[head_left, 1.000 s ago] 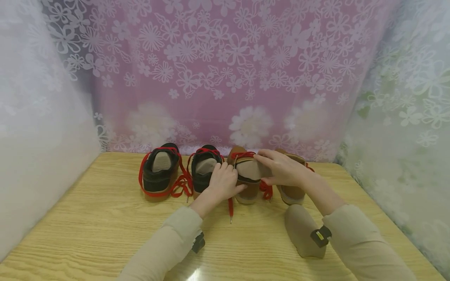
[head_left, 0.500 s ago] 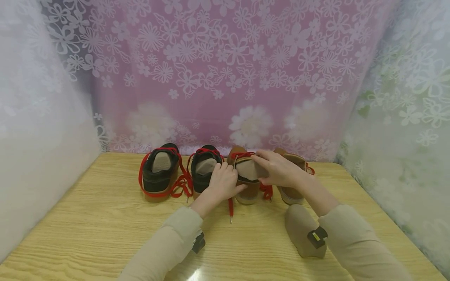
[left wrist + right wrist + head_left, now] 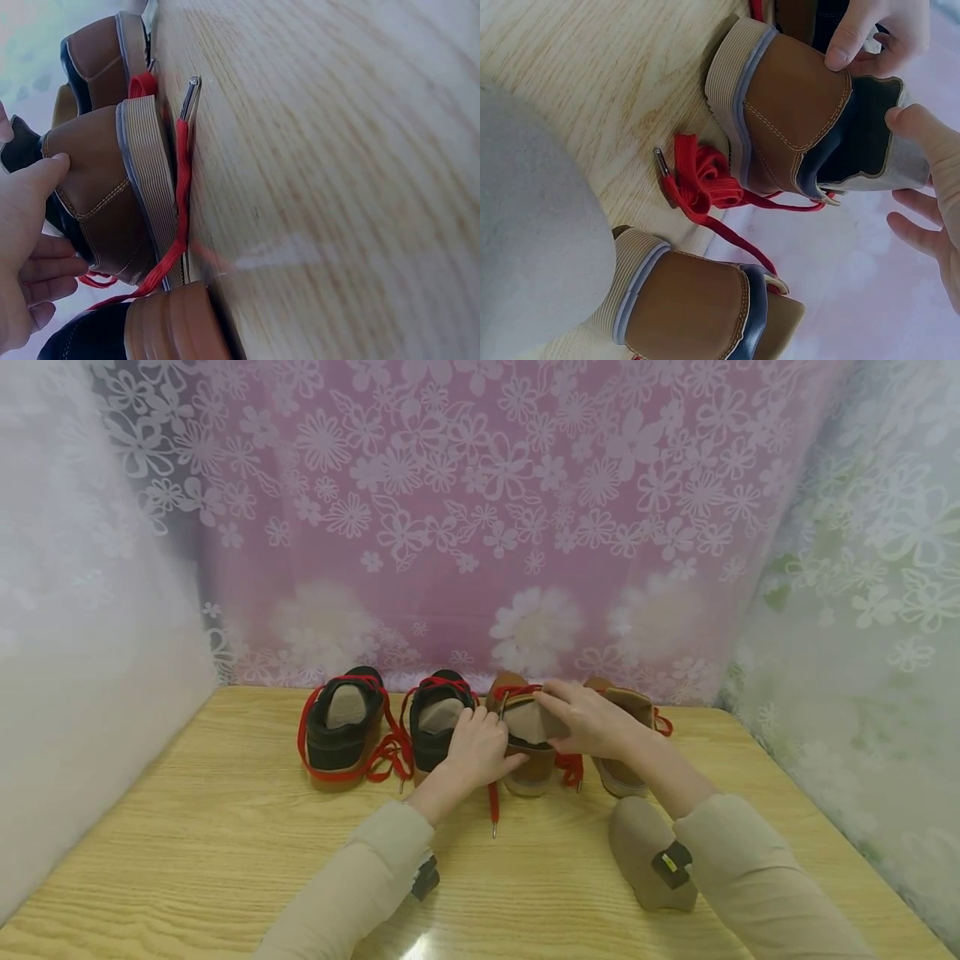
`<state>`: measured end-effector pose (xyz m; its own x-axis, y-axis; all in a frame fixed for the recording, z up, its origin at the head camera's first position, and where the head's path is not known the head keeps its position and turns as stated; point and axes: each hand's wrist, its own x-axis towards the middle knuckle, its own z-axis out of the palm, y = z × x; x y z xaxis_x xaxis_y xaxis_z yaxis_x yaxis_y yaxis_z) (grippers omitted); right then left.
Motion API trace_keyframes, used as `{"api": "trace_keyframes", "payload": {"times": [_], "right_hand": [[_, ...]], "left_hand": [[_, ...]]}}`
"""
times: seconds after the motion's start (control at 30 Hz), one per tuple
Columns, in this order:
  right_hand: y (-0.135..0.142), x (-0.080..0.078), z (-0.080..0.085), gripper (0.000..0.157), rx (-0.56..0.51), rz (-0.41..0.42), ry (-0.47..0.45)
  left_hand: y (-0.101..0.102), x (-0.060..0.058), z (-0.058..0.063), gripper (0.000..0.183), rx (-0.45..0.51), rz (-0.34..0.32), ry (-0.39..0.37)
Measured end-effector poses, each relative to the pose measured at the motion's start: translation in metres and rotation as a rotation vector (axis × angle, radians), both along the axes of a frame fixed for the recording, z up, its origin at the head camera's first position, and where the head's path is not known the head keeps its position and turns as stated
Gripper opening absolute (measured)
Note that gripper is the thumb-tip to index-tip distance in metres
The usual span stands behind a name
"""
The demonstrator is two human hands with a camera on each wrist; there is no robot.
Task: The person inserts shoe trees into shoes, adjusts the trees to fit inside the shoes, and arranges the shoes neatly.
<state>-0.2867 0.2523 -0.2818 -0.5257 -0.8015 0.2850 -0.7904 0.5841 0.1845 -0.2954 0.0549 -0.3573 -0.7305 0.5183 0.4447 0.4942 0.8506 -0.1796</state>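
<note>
This looks like a small booth made around a table [image 3: 187, 835], indoors, though whether it stands in a home, a workshop or a shop cannot be told. A pink curtain [image 3: 420, 593] printed with white flowers hangs behind the table. A pale curtain [image 3: 97, 652] closes the left side, and a whitish curtain [image 3: 862, 635] with flowers and green leaves closes the right. The tabletop has a yellowish wood grain and catches a bright patch of light [image 3: 416, 947] at the near edge of the head view.
</note>
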Motion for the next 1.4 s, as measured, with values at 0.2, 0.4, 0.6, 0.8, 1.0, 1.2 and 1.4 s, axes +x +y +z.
{"api": "trace_keyframes", "payload": {"times": [0.2, 0.4, 0.6, 0.8, 1.0, 1.2, 1.4], "right_hand": [[-0.001, -0.002, -0.001, 0.065, 0.016, -0.013, 0.005], [-0.003, -0.005, -0.002, 0.065, 0.022, -0.009, 0.017], [-0.002, -0.006, -0.003, 0.064, 0.014, 0.009, 0.036], [-0.004, -0.005, -0.003, 0.065, 0.017, 0.001, 0.033], [-0.007, -0.005, -0.004, 0.064, 0.021, -0.016, 0.035], [-0.009, -0.005, -0.004, 0.065, 0.028, -0.028, 0.046], [-0.012, -0.003, -0.002, 0.067, 0.057, -0.089, 0.018]], "left_hand": [[0.0, -0.001, -0.001, 0.051, -0.006, -0.003, 0.015], [0.0, -0.001, 0.001, 0.052, -0.023, 0.016, -0.015], [0.0, -0.001, 0.001, 0.052, -0.022, 0.008, -0.005], [0.0, 0.0, 0.001, 0.053, -0.031, 0.01, 0.001], [0.0, 0.0, 0.001, 0.053, -0.041, 0.018, -0.012], [-0.001, 0.001, 0.002, 0.053, -0.047, 0.019, -0.016], [-0.001, 0.0, 0.0, 0.053, -0.037, 0.013, 0.003]]}}
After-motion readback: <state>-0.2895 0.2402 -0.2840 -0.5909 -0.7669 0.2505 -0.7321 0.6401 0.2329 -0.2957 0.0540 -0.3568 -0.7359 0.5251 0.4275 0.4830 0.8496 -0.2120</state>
